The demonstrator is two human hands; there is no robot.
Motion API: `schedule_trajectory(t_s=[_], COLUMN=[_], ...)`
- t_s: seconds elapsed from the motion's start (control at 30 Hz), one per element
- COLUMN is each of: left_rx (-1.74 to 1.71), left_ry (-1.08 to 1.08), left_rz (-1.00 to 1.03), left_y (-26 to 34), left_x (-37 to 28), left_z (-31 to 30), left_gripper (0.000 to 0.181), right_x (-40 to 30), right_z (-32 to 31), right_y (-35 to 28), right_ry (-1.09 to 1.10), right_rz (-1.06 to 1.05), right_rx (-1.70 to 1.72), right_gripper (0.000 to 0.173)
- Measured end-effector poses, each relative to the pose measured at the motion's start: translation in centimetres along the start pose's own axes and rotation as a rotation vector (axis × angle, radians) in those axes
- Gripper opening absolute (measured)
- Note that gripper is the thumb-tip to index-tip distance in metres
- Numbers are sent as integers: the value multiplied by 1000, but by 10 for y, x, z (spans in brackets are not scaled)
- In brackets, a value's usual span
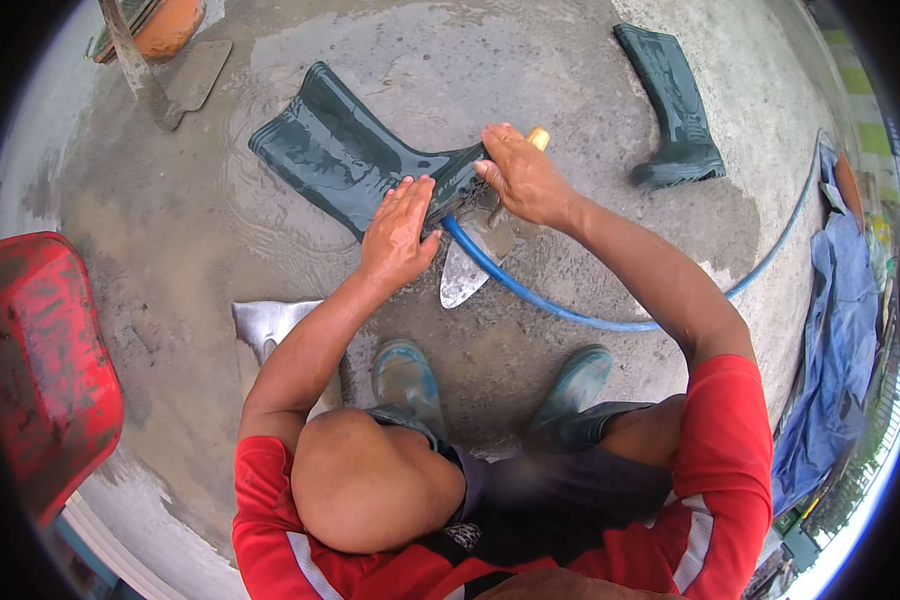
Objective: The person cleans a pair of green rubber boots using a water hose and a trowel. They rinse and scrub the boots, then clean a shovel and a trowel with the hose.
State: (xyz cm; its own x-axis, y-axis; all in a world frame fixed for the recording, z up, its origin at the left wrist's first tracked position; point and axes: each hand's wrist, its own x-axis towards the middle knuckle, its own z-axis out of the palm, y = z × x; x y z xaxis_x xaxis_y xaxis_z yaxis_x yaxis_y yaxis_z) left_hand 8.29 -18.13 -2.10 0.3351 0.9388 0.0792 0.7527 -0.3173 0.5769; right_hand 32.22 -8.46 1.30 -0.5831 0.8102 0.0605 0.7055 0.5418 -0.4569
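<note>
A wet dark-green rubber boot (345,154) lies on its side on the wet concrete, its shaft opening toward the upper left. My left hand (401,236) holds it near the heel, with fingers laid along the boot and the thumb apart. Over the toe end, my right hand (529,184) is curved around the boot. A blue hose (547,304) runs from beside the sole out to the right; its end is hidden by the boot. Partly under the boot and my right hand lies a trowel (463,279), its yellowish wooden handle showing past my fingers.
A second green boot (671,97) lies at the upper right. A hoe (199,75) is at the upper left, near an orange object (169,30). The red wheelbarrow tray (49,367) stands left, a metal blade (270,322) beside my left forearm, a blue tarp (840,330) right.
</note>
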Motion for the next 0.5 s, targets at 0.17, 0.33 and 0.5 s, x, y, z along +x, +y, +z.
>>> schedule_trajectory(t_s=[0.17, 0.33, 0.5], left_rx=[-17, 28, -19], left_ry=[9, 41, 72], left_rz=[-3, -22, -8], left_y=[-3, -10, -5], left_x=[0, -4, -9], left_z=[4, 10, 5], left_gripper=[75, 73, 72], right_x=[46, -26, -3], right_z=[-7, 43, 38], right_y=[2, -101, -41], right_ry=[-258, 2, 253], right_rz=[406, -12, 242], right_rx=[25, -146, -88], right_gripper=[40, 50, 41])
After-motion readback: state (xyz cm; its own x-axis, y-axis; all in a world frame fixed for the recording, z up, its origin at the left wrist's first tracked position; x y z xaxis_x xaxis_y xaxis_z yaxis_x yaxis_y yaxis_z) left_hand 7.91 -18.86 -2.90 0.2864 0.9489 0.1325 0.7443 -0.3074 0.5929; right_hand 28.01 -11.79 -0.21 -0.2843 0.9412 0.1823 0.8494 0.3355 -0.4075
